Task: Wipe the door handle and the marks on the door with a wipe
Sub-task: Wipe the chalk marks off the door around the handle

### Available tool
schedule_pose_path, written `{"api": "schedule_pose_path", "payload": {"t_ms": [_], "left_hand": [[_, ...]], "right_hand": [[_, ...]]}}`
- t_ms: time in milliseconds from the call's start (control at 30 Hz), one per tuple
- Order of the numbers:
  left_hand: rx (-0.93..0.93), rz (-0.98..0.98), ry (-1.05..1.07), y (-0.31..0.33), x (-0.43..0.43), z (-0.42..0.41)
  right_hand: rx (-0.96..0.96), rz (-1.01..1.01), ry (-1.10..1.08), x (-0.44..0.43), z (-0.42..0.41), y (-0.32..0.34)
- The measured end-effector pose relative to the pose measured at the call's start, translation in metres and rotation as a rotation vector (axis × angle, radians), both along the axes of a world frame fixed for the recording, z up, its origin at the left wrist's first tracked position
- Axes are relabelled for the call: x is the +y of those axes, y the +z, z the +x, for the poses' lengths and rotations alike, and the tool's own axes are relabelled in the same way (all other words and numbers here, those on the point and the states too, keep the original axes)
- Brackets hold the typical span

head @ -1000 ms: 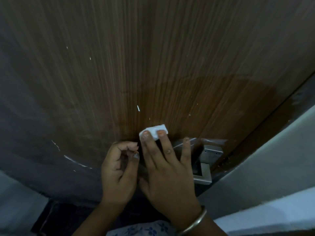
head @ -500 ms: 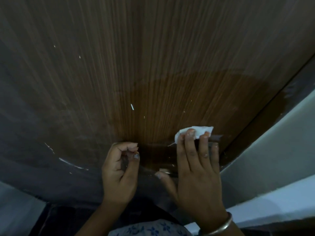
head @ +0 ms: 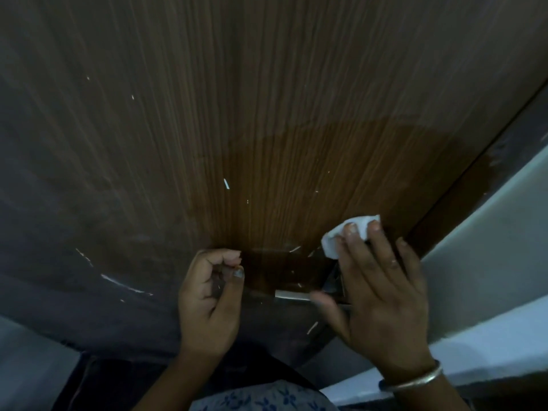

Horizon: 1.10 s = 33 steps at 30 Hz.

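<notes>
A brown wood-grain door (head: 267,99) fills the view, with small white marks (head: 226,183) scattered on it and a darker, wet-looking patch above the handle. My right hand (head: 382,289) lies flat against the door near its right edge, pressing a white wipe (head: 341,232) under the fingertips. The metal door handle (head: 292,295) shows as a short silver bar between my hands; its right part is hidden under my right palm. My left hand (head: 210,295) is curled around the handle's left end.
The door's right edge meets a dark frame (head: 462,185) and a pale wall (head: 489,232). Long white scratches (head: 124,285) run across the lower left of the door. A metal bangle (head: 415,379) sits on my right wrist.
My right hand has slid the wipe to the right across the door, from just above the handle's middle to near the door's edge. The left hand has stayed put.
</notes>
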<state>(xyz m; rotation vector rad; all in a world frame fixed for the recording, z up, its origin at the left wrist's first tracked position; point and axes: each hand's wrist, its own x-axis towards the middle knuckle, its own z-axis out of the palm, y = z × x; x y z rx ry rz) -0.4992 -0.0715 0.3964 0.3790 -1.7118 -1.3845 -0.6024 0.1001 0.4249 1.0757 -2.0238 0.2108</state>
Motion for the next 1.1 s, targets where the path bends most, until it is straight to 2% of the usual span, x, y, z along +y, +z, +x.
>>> {"api": "schedule_pose_path", "payload": {"t_ms": [133,300,400,633,767,900,1100], "left_hand": [[0.01,0.028,0.022,-0.001,-0.003,0.004],[-0.001,0.046,0.029,-0.001,-0.007,0.007],[-0.009,0.026,0.024,-0.001,-0.007,0.005],[0.003,0.01,-0.021,-0.002,-0.005,0.001],[0.003,-0.003,-0.017,-0.002,-0.004,0.001],[0.016,0.027,-0.017,-0.002,-0.006,0.006],[0.016,0.067,0.029,-0.004,-0.011,0.015]], "right_hand": [[0.08,-0.126,-0.132,0.014,-0.01,-0.002],[-0.087,-0.142,-0.303,0.002,0.008,-0.019],[-0.117,-0.086,-0.269,-0.012,0.017,-0.022],[-0.03,0.089,-0.172,-0.035,0.034,-0.019],[-0.178,0.182,-0.164,-0.039,0.049,-0.024],[-0.401,0.151,-0.257,-0.038,0.059,-0.024],[-0.388,0.162,-0.175,-0.056,0.064,-0.023]]}}
